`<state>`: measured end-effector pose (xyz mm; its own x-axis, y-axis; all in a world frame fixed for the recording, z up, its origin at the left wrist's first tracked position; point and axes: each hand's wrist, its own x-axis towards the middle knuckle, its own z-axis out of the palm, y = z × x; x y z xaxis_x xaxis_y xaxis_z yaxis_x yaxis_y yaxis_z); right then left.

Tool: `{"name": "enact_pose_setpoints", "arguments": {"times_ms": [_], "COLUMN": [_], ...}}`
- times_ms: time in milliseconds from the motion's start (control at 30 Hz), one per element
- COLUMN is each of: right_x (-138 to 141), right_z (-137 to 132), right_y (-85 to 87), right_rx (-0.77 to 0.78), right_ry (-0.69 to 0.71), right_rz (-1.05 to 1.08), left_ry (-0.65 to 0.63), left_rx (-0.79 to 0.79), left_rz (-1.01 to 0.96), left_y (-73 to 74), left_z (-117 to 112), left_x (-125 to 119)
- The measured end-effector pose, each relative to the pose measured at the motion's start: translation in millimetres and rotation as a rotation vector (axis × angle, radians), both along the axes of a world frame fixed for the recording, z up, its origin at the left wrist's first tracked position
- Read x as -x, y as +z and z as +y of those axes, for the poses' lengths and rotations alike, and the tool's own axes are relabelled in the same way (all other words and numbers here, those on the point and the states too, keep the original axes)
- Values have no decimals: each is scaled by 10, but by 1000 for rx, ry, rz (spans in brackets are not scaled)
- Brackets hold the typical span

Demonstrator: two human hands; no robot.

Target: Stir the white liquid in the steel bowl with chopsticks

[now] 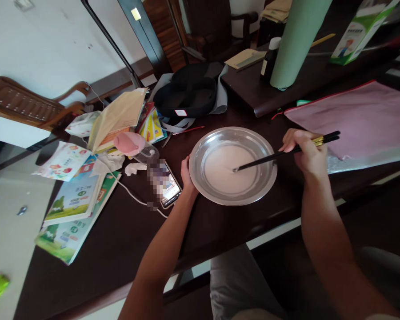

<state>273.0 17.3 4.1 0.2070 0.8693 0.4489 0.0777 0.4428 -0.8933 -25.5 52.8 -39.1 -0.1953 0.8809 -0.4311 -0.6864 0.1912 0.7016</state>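
A wide stainless steel bowl [202,186] stands on the dark table, with a milky white liquid [223,166] in its bottom. My left hand [187,177] grips the bowl's left side, its fingers partly hidden behind the wall. In my right hand [307,150] is a pair of black chopsticks [276,156] with gold bands, held above and right of the bowl. Their tips lie together in the liquid near its middle, and the thick ends point to the right.
Left of the bowl lie a lit phone [168,184], a white cable [130,193], a pink-topped bottle [130,143] and several books [71,200]. Behind sits a black open case [186,91]. To the right are a pink zip pouch [350,120], a green cylinder [296,49] and a dark bottle [269,62].
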Motion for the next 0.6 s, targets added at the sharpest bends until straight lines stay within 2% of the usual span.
{"name": "enact_pose_setpoints", "arguments": {"times_ms": [100,133,200,267,300,367,433,467,533,600], "right_x": [6,7,0,-15,-22,-24,-12,-4,4,-2], "right_z": [-10,-10,-2,10,14,12,1,-4,-5,6], "right_y": [8,8,-3,-22,-30,-31,-17,-9,-2,-9], "right_rx": [70,83,58,-11,-39,-38,18,46,62,27], "right_ry": [173,181,95,-1,-4,88,199,212,132,10], "right_rz": [-99,-135,-138,-54,-11,12,-66,-110,-147,-96], "left_ry": [-21,-38,-57,-50,-45,-39,-40,-38,-41,-59], "left_rx": [-7,-10,-23,-43,-52,-62,-67,-67,-56,-32], "left_rz": [16,18,23,28,29,29,21,13,-6,-21], "left_y": [42,54,69,72,69,57,44,39,34,37], "left_z": [-12,-16,-24,-26,-24,-19,-14,-13,-14,-16], "left_x": [-16,-20,-29,-36,-39,-40,-35,-32,-24,-18]}}
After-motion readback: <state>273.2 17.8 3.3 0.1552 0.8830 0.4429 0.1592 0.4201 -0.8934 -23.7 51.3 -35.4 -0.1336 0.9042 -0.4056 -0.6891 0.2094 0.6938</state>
